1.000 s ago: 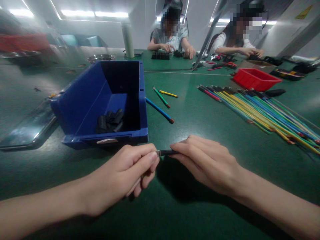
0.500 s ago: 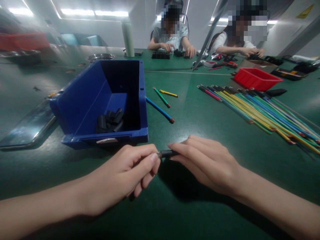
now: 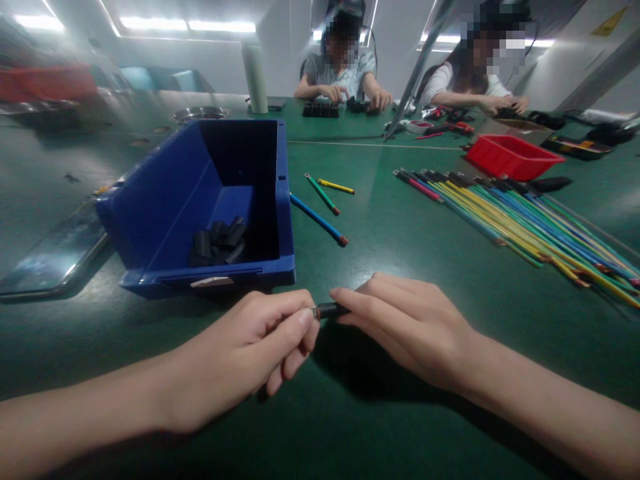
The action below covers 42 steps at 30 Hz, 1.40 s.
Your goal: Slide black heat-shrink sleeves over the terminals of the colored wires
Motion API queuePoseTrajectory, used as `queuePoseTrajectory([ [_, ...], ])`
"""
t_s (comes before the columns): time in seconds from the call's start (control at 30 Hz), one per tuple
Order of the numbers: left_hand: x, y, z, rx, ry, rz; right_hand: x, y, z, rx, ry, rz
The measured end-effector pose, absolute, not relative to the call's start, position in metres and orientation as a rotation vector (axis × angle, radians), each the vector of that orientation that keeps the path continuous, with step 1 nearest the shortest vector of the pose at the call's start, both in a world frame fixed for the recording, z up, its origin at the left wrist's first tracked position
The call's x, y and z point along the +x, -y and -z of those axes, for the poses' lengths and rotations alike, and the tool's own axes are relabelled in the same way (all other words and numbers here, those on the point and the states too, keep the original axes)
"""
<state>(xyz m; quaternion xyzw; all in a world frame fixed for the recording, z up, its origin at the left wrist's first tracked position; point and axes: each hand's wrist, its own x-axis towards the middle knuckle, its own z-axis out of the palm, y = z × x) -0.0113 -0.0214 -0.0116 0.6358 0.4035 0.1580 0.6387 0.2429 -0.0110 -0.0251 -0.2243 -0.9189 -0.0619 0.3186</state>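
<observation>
My left hand (image 3: 250, 350) and my right hand (image 3: 407, 323) meet just above the green table (image 3: 400, 253), in front of a blue bin (image 3: 165, 200). Both are closed in a pinch. Between the fingertips shows a short black sleeve (image 3: 330, 310) with a metal tip at its left end. The left fingers pinch the tip end, the right fingers grip the black sleeve. Whatever runs on inside either hand is hidden. Several black pieces (image 3: 217, 241) lie in the bin's bottom.
A bundle of coloured wires (image 3: 520, 217) lies at the right, with three loose wires (image 3: 323, 210) beside the bin. A red tray (image 3: 510, 157) stands behind them. A phone (image 3: 55, 253) lies at the left. Two other people (image 3: 345, 73) work at the far side.
The two hands have drawn closer together, so less of the black sleeve shows between them. Both hands shifted slightly left and away from me.
</observation>
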Motion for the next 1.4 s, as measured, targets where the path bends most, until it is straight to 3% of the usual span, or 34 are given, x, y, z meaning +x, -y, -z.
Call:
queuePoseTrajectory([
  [1.4,-0.015,0.027,0.013,1.545,-0.972,-0.475,0.247,0.01,0.014,-0.679,2.388,0.286],
])
